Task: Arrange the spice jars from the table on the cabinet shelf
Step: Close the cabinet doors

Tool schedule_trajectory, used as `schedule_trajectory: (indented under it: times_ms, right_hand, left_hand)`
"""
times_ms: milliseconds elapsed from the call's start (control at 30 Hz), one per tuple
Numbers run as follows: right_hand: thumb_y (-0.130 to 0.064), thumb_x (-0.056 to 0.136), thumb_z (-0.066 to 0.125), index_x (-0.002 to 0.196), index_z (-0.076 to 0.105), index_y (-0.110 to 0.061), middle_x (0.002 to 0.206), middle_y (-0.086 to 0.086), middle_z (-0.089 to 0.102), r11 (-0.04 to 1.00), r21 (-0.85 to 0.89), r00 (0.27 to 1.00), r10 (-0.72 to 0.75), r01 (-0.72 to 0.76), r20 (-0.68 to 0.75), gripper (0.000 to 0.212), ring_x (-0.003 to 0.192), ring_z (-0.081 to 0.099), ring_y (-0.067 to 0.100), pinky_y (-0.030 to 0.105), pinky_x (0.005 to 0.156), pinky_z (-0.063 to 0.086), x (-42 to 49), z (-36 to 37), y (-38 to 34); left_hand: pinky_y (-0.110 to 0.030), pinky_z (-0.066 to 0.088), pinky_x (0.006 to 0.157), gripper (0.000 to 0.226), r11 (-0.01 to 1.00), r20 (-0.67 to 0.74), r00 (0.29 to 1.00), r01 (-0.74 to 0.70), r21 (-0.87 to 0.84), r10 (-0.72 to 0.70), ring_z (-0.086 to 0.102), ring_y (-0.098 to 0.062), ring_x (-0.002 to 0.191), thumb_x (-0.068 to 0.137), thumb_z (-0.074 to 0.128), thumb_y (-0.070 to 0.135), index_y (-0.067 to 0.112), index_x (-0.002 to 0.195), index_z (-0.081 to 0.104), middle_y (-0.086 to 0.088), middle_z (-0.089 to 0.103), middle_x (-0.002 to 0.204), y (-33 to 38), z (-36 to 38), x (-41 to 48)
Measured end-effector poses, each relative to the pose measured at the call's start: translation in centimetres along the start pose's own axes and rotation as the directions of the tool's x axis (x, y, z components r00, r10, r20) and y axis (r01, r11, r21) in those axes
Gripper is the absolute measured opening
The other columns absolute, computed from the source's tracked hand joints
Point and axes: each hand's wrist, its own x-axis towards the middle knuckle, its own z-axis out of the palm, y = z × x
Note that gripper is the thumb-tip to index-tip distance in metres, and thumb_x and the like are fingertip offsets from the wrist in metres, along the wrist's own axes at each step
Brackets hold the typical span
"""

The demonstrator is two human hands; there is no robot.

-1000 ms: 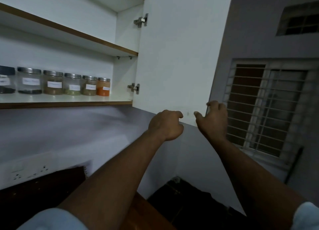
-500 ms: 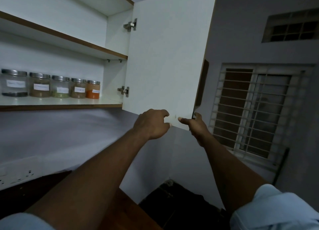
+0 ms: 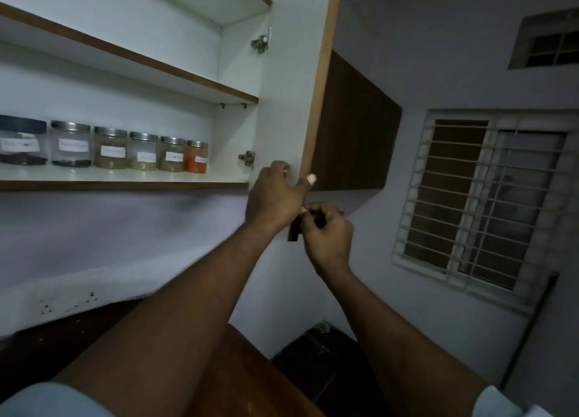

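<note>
Jars (image 3: 110, 152): six in a row on shelf (image 3: 125, 178), left of door (image 3: 288, 103).
Left hand (image 3: 272, 197): fingers curled round door's lower edge.
Right hand (image 3: 329, 233): fingers curled on dark handle (image 3: 294, 233), below door's corner.

— Where are the jars (image 3: 110, 148)?
— In a row on the lower shelf (image 3: 125, 178), with another shelf (image 3: 125, 53) above them.
— And the door (image 3: 288, 103)?
— Right of both shelves, hinged on the cabinet's right wall. The left hand (image 3: 272, 197) holds its bottom corner, and the right hand (image 3: 329, 231) is just below and right of it. The window (image 3: 488, 197) lies further right, and the socket (image 3: 70, 302) is on the wall under the lower shelf.
</note>
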Motion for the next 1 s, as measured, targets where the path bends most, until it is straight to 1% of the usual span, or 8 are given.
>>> schedule_trajectory:
  times_ms: [133, 233, 333, 433, 567, 800, 900, 1000]
  right_hand:
    - [-0.046, 0.089, 0.060, 0.095, 0.070, -0.024, 0.085, -0.015, 0.071, 0.993, 0.031, 0.983, -0.118, 0.115, 0.141, 0.026, 0.080, 0.068, 0.002, 0.036, 0.072, 0.061, -0.2, 4.4, -3.2]
    - [-0.060, 0.088, 0.061, 0.101, 0.064, -0.033, 0.093, -0.021, 0.070, 0.973, 0.013, 0.959, -0.228, 0.229, 0.170, 0.031, 0.085, 0.067, -0.003, 0.034, 0.071, 0.061, -0.5, 8.3, -4.4]
    - [-0.067, 0.086, 0.061, 0.119, 0.058, -0.034, 0.110, -0.020, 0.068, 0.954, 0.038, 0.942, -0.299, 0.297, 0.151, 0.047, 0.097, 0.065, 0.000, 0.031, 0.076, 0.060, -0.9, 12.9, -5.6]
    - [-0.064, 0.085, 0.062, 0.132, 0.054, -0.030, 0.128, -0.013, 0.060, 0.938, 0.112, 0.929, -0.343, 0.329, 0.141, 0.058, 0.112, 0.060, 0.006, 0.032, 0.089, 0.057, -1.0, 17.9, -7.3]
    - [-0.063, 0.090, 0.053, 0.138, 0.050, -0.021, 0.144, 0.002, 0.052, 0.936, 0.033, 0.923, -0.351, 0.351, 0.157, 0.064, 0.127, 0.054, 0.024, 0.047, 0.099, 0.051, -0.6, 24.1, -9.6]
    - [-0.055, 0.085, 0.066, 0.149, 0.041, -0.017, 0.155, 0.010, 0.040, 0.927, -0.035, 0.888, -0.346, 0.373, 0.303, 0.079, 0.139, 0.041, 0.035, 0.052, 0.107, 0.040, 0.8, 31.4, -10.3]
    - [-0.050, 0.085, 0.067, 0.153, 0.038, -0.018, 0.158, 0.008, 0.037, 0.904, -0.038, 0.859, -0.392, 0.427, 0.329, 0.080, 0.143, 0.036, 0.034, 0.054, 0.107, 0.040, 1.4, 33.1, -9.3]
    - [-0.045, 0.085, 0.069, 0.154, 0.037, -0.018, 0.161, 0.007, 0.034, 0.875, -0.041, 0.821, -0.436, 0.482, 0.368, 0.081, 0.148, 0.030, 0.034, 0.057, 0.105, 0.040, 1.9, 34.4, -8.1]
  left_hand:
    - [-0.026, 0.045, 0.076, 0.046, 0.999, -0.127, 0.991, -0.032, 0.032, 0.036, 0.064, -0.014, 0.108, 0.092, 0.065, 0.054, 0.027, 0.128, 0.062, 0.008, 0.067, 0.124, -3.1, -5.4, 0.2]
    - [-0.021, 0.044, 0.067, 0.031, 0.996, -0.230, 0.972, -0.036, 0.078, 0.053, 0.066, -0.009, 0.094, 0.093, 0.065, 0.051, 0.028, 0.113, 0.068, 0.014, 0.071, 0.106, -5.2, -9.5, -0.1]
    - [-0.023, 0.049, 0.068, 0.026, 0.989, -0.331, 0.943, 0.007, 0.145, 0.042, 0.066, -0.010, 0.083, 0.094, 0.066, 0.048, 0.025, 0.104, 0.070, 0.012, 0.071, 0.094, -7.5, -12.8, 0.0]
    - [-0.020, 0.044, 0.064, 0.024, 0.962, -0.401, 0.915, 0.074, 0.261, 0.039, 0.064, -0.011, 0.081, 0.093, 0.069, 0.042, 0.021, 0.105, 0.068, 0.006, 0.072, 0.094, -10.1, -15.8, 0.7]
    - [-0.027, 0.048, 0.069, 0.029, 0.874, -0.358, 0.933, 0.198, 0.444, -0.029, 0.067, -0.020, 0.089, 0.090, 0.074, 0.029, 0.017, 0.112, 0.061, 0.000, 0.071, 0.099, -13.8, -19.3, 2.5]
    - [-0.035, 0.054, 0.083, 0.012, 0.755, -0.439, 0.863, 0.459, 0.469, -0.251, 0.066, -0.024, 0.093, 0.089, 0.072, 0.014, 0.011, 0.099, 0.065, -0.006, 0.070, 0.097, -19.1, -22.3, 7.1]
    - [-0.031, 0.052, 0.076, 0.009, 0.719, -0.470, 0.853, 0.473, 0.510, -0.227, 0.068, -0.025, 0.090, 0.090, 0.071, 0.013, 0.009, 0.098, 0.068, -0.008, 0.071, 0.095, -20.5, -22.3, 8.5]
    - [-0.027, 0.044, 0.071, 0.015, 0.673, -0.530, 0.840, 0.459, 0.579, -0.117, 0.070, -0.023, 0.088, 0.091, 0.072, 0.019, 0.008, 0.102, 0.071, -0.008, 0.074, 0.097, -21.8, -21.6, 9.0]
